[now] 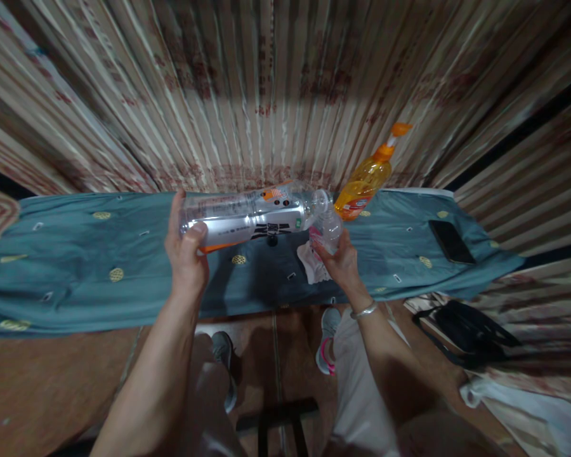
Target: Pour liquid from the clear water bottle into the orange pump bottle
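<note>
My left hand [186, 247] is closed around the base of a large clear plastic bottle [247, 216] with a silver and orange label. The bottle lies almost level in the air, its neck pointing right. In my right hand [340, 257] is a smaller clear plastic bottle [332, 228], held upright with a slight lean. The two bottle mouths meet or nearly meet; contact cannot be made out. Beneath my right hand a pale cloth [314, 265] rests on the table. Just behind the small bottle stands an orange pump bottle [364, 184] with yellow-orange liquid.
A teal patterned cloth covers the narrow table [137, 266]. A black phone [452, 242] lies at its right, and a small dark round thing [272, 240] near its middle. Striped curtains [228, 95] hang behind. On the floor side at right is a black bag [461, 333].
</note>
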Demonstrator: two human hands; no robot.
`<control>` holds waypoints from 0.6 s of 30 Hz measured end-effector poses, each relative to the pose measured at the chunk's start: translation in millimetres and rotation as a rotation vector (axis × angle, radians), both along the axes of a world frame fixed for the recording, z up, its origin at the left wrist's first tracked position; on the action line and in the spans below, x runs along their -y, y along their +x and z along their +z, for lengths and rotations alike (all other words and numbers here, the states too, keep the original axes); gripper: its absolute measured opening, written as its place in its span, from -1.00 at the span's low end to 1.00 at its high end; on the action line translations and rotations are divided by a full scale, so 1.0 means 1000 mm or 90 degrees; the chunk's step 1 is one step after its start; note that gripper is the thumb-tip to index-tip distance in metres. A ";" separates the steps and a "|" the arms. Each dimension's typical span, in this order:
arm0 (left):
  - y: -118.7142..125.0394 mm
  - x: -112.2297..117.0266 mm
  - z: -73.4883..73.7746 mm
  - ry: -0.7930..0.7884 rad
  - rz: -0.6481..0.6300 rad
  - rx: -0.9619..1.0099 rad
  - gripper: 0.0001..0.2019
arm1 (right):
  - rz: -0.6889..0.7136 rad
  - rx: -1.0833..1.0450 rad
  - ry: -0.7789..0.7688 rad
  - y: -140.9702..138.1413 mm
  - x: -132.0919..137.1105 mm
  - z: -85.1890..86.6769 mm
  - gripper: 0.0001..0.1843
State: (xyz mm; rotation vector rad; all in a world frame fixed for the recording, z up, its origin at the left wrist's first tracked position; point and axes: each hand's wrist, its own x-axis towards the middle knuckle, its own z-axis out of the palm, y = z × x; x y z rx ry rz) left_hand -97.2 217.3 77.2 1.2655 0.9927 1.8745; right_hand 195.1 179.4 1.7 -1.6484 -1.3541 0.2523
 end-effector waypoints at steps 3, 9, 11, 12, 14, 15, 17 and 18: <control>-0.002 -0.001 -0.001 0.012 -0.003 0.010 -0.29 | 0.003 -0.008 -0.014 0.000 0.001 0.001 -0.26; -0.001 -0.002 0.000 0.010 0.014 0.007 -0.16 | 0.002 -0.015 -0.021 0.001 0.002 0.004 -0.24; -0.002 -0.002 -0.001 0.020 0.016 0.006 -0.15 | -0.003 -0.011 -0.017 0.002 0.003 0.004 -0.25; -0.002 -0.003 -0.002 0.024 0.018 0.003 -0.14 | -0.003 -0.010 -0.014 0.002 0.003 0.004 -0.25; -0.004 -0.004 -0.004 0.034 0.019 -0.015 -0.13 | 0.003 -0.008 -0.005 0.003 0.003 0.004 -0.26; -0.005 -0.005 -0.005 0.040 0.019 -0.029 -0.13 | 0.006 -0.008 -0.002 0.003 0.003 0.004 -0.26; -0.007 -0.007 -0.007 0.054 0.022 -0.052 -0.12 | 0.004 -0.007 -0.007 0.003 0.002 0.004 -0.24; -0.007 -0.007 -0.008 0.060 0.023 -0.058 -0.13 | 0.001 -0.006 -0.013 0.003 0.002 0.003 -0.23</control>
